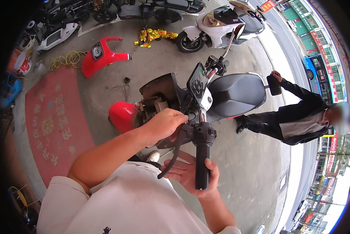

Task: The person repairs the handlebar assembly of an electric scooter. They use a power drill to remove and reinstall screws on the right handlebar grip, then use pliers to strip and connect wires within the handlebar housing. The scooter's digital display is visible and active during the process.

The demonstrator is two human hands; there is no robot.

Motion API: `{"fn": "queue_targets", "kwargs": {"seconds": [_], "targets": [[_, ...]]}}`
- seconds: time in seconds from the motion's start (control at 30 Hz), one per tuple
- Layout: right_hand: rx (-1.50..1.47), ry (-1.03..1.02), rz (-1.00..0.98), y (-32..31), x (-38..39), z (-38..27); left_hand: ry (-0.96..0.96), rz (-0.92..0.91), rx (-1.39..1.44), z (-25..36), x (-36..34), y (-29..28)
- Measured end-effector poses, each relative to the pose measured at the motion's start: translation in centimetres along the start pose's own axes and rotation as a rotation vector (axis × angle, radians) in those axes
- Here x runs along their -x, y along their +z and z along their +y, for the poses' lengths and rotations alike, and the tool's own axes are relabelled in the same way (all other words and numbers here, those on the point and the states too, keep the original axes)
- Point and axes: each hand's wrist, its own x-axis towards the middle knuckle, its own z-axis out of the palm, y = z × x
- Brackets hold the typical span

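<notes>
A partly stripped red scooter stands before me, with a black seat (235, 95), a dash display (198, 84) and a red front fender (122, 117). My left hand (165, 124) is closed in a pinch at the base of the brake lever (175, 152), beside the switch housing (204, 133). Whatever its fingertips hold is hidden. My right hand (187, 173) lies behind the black handlebar grip (202, 167), palm up, thumb on one side. Its fingers stretch out apart behind the lever.
A red front panel with a headlamp (97, 50) lies on the floor past a red mat (60, 121). Yellow hose (66, 60) and gold foil (153, 37) are farther back, near a white scooter (212, 27). At right, a person (299, 117) touches the scooter's black backrest (273, 85).
</notes>
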Motion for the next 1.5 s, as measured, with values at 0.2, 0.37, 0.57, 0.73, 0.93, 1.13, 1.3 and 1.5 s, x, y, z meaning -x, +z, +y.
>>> {"fn": "queue_targets", "kwargs": {"seconds": [0.2,0.37,0.57,0.73,0.93,1.13,1.3,1.5], "targets": [[-0.285,-0.038,-0.261,-2.9,-0.1,1.2,0.051,0.073,0.033,-0.7,0.4,1.4],[0.036,-0.053,0.055,-1.8,2.0,-0.4,0.046,0.092,0.168,-1.0,1.2,3.0],[0.226,-0.127,0.209,1.9,4.5,-0.9,0.0,0.131,0.283,-1.3,1.2,3.4],[0.25,-0.069,0.138,-0.2,5.9,-2.3,0.028,0.199,0.285,-2.2,1.9,5.8],[0.382,0.022,0.153,-8.6,13.0,-7.7,0.036,0.191,0.283,-7.1,1.2,13.3],[0.539,-0.026,0.419,-16.2,18.1,-12.6,0.016,0.132,0.206,-11.5,-2.2,19.1],[0.605,-0.148,0.558,-20.5,18.4,-14.7,-0.035,-0.001,0.169,-12.4,-3.0,19.3],[0.819,-0.247,0.694,-18.2,18.0,-12.5,-0.086,-0.006,-0.044,-13.8,1.8,10.0]]}}
